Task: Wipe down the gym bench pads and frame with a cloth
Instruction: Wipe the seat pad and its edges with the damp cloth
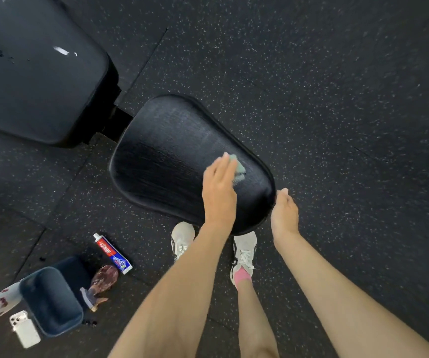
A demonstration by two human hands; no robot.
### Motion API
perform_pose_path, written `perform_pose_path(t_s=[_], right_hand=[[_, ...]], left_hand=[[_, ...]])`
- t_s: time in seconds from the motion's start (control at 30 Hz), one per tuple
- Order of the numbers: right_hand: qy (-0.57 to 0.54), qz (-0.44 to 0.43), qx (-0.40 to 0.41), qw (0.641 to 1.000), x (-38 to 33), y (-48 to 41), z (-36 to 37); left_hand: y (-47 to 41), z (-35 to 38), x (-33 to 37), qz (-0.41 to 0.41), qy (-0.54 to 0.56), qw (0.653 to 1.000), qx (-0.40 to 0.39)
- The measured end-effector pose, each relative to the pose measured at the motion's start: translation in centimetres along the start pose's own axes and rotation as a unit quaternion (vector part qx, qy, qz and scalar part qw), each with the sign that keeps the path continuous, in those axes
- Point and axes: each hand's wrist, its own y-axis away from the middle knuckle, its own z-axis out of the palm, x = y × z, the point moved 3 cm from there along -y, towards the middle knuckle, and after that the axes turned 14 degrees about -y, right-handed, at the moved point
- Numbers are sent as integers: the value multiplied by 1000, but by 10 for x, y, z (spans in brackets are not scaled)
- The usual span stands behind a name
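At the near-right end of the black tapered vinyl seat pad [172, 156]: my left hand [220, 192] flat on the small green cloth [239, 169], right hand [284, 213] gripping the rim. Pad's long axis runs far-left; left hand nearer.

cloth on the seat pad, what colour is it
Pale mint green; the cloth shows best in the head view, under the left hand.

toothpaste tube [112, 253], blue bin [61, 324] and white phone [24, 329] lie on speckled floor [337, 99].
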Motion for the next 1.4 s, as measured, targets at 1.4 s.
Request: perform_pose_path(t_s=[1.4], right_hand=[[-75,-202,-365,906,-350,292,-127]], left_hand=[[-67,-414,248,-163,407,872,-217]])
